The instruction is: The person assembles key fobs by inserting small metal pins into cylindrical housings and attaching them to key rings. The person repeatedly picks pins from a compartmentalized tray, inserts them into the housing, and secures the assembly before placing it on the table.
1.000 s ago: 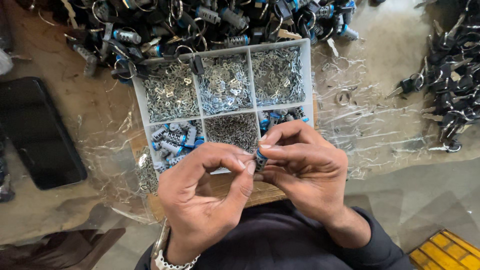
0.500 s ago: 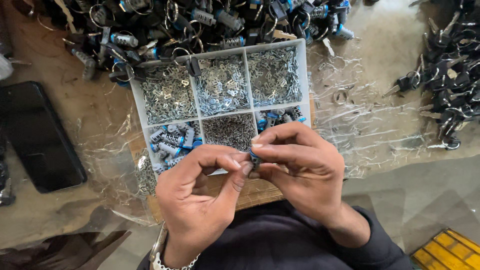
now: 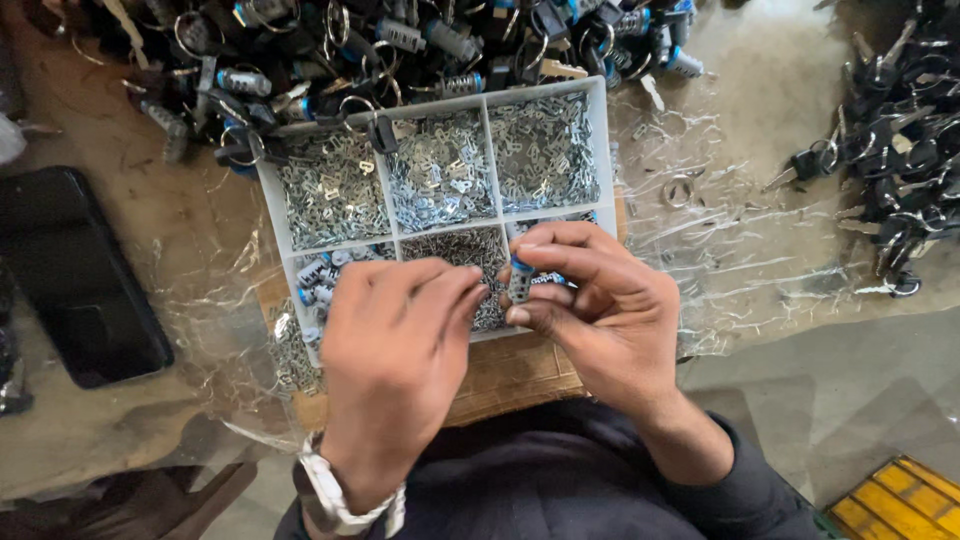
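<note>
parts tray point(image 3: 268, 200) (small metal bits), right hand point(image 3: 600, 320) pinching cylinder point(image 3: 519, 282)

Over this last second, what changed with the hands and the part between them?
Little changed. The left hand and right hand were pressed together on the small cylinder; now the left fingertips have eased slightly away, and the right hand holds it by a pinch. The view drifted a little. The divided tray, its small metal parts, the key pile behind it and the black phone stayed put.
</note>
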`<state>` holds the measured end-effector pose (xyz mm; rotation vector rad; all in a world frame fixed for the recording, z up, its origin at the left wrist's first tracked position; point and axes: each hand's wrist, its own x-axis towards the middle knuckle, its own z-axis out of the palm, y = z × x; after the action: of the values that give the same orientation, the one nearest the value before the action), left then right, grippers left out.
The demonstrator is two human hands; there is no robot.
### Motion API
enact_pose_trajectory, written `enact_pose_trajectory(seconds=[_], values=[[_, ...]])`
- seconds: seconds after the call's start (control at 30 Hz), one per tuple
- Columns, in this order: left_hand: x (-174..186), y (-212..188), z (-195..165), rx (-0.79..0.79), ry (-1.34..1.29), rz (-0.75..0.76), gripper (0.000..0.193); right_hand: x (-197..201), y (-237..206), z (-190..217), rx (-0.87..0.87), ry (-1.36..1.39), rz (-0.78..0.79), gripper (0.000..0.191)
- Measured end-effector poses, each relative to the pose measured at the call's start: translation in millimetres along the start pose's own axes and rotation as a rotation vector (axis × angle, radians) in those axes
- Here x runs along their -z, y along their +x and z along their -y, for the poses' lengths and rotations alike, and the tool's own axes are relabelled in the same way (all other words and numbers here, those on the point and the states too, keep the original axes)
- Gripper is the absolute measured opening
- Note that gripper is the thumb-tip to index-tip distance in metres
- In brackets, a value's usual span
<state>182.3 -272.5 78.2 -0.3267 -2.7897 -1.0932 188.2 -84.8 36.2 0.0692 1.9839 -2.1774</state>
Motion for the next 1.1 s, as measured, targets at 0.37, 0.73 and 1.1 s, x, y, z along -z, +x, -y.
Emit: enact_pose_trajectory(seconds=[0.37, 0.73, 1.1], values=[[4, -7, 1, 0.051, -0.132, -0.042, 0.016, -1, -1, -9, 0.022, 0.098, 0.007, 0.044], [10, 2, -7, 0.219, -0.495, 0.030, 0.012, 7, -3, -6, 0.065, 0.065, 0.078, 0.038], [-1, -6, 2, 0.024, 0.004, -0.056, 0.014, 0, 6, -1, 0.051, 0.038, 0.045, 0.037]])
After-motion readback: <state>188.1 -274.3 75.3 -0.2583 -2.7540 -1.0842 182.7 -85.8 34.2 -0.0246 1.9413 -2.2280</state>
